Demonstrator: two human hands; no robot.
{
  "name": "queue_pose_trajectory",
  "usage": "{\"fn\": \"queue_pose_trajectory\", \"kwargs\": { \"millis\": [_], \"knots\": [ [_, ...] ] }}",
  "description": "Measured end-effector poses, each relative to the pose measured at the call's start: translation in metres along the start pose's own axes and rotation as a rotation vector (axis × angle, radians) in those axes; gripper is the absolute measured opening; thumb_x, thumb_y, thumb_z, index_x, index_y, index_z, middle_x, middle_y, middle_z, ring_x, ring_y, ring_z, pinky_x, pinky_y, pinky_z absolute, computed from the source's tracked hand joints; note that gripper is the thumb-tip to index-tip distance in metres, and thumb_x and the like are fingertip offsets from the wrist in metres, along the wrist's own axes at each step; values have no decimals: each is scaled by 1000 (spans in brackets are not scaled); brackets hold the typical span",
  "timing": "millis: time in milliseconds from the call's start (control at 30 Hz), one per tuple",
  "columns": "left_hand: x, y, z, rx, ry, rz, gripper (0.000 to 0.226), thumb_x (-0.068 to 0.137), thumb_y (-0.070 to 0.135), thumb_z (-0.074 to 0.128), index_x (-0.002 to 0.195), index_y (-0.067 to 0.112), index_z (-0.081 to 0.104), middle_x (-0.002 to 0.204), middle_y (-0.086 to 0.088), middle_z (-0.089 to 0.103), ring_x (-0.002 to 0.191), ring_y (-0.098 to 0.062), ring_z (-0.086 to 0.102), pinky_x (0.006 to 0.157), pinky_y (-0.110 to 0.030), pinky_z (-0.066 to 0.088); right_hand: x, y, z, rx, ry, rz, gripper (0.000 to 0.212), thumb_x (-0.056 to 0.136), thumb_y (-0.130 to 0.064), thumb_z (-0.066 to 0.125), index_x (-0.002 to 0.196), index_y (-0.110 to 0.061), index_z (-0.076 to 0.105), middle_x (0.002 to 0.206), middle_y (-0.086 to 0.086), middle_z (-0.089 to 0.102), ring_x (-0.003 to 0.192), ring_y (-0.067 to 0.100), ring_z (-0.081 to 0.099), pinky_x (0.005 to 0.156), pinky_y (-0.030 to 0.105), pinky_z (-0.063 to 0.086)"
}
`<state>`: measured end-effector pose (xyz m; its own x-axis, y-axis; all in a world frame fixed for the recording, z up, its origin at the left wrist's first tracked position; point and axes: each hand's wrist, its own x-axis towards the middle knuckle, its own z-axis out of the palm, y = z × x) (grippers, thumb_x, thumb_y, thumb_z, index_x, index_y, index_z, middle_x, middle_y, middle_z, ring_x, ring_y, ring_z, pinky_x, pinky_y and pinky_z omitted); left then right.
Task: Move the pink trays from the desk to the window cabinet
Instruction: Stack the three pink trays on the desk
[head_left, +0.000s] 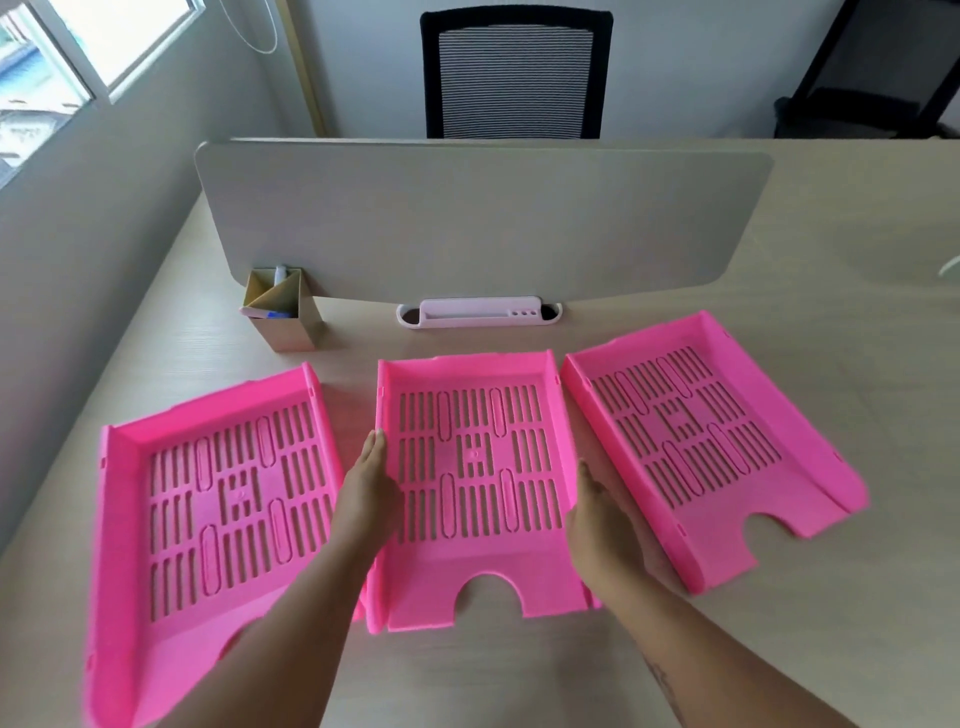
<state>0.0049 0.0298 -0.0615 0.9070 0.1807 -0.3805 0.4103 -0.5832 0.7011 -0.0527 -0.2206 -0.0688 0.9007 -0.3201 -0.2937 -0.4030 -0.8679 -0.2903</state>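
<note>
Pink middle tray (475, 493) flanked by flat, spread left hand (370, 486) and right hand (597, 514); neighbouring trays crowd both.

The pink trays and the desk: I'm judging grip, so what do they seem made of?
The middle pink tray looks like moulded plastic, smooth with a slight sheen, its floor cut with slots. The desk looks like pale wood-grain laminate, matte; real wood can't be excluded.
</note>
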Motion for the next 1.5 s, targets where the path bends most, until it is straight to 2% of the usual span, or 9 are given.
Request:
{"fn": "queue_pose_trajectory", "kwargs": {
  "millis": [167,233,333,433,600,767,1000,1233,1500],
  "knots": [
    [6,3,-13,43,-83,86,72,90,-11,30,152,25,26,157,8,27,142,-17,35,116,-40,31,-14,-3,14,45,-16,30,65,97,-4,42,155,-12,13,118,11,62,58,10,51,43,18,41],
    [1,5,-14,20,-121,90,69,93,-9,29,150,31,29,135,15,46,99,-4,64,76,-21,59,-15,-4,13,76,-15,36,65,98,-6,43,154,-13,13,110,8,63,56,10,49,42,18,36],
    [4,3,-15,11,-109,104,65,96,-6,30,150,30,31,110,12,51,62,2,59,39,-13,48,-11,-2,13,99,-22,33,64,97,-7,44,154,-16,15,86,-1,48,49,4,39,42,17,32],
    [3,3,-16,19,-117,71,65,94,-5,34,151,25,28,113,10,54,67,-11,66,45,-24,55,-9,-1,6,133,-21,-4,63,97,-7,46,153,-16,19,75,-6,43,51,5,45,47,20,45],
    [1,25,-13,275,122,273,51,88,7,54,138,8,47,137,-13,54,121,-29,50,101,-49,45,-3,6,-28,198,19,-77,47,96,-22,49,142,-14,39,116,6,62,80,16,68,71,30,60],
    [-7,82,32,287,130,403,48,92,16,55,138,5,47,139,-15,54,128,-31,48,107,-46,39,54,48,-87,264,137,-64,37,95,-25,50,128,-9,52,119,8,63,89,17,62,75,30,53],
    [-47,153,148,110,-51,362,44,92,17,57,135,9,52,134,-9,59,110,-26,62,94,-42,52,118,150,-142,170,215,-10,35,93,-19,48,122,-2,59,117,16,64,97,29,62,78,33,50],
    [-70,167,231,33,-150,10,21,94,15,54,114,8,54,87,2,62,61,-2,56,37,-8,40,138,223,-144,30,152,91,40,92,-19,55,129,-3,52,124,17,53,101,30,56,78,40,55],
    [-67,177,238,80,-99,22,10,92,11,48,91,6,57,73,-4,62,53,-16,56,45,-30,51,139,246,-154,188,88,183,31,92,-7,48,118,6,58,106,24,66,60,23,53,43,19,30]
  ]
}}
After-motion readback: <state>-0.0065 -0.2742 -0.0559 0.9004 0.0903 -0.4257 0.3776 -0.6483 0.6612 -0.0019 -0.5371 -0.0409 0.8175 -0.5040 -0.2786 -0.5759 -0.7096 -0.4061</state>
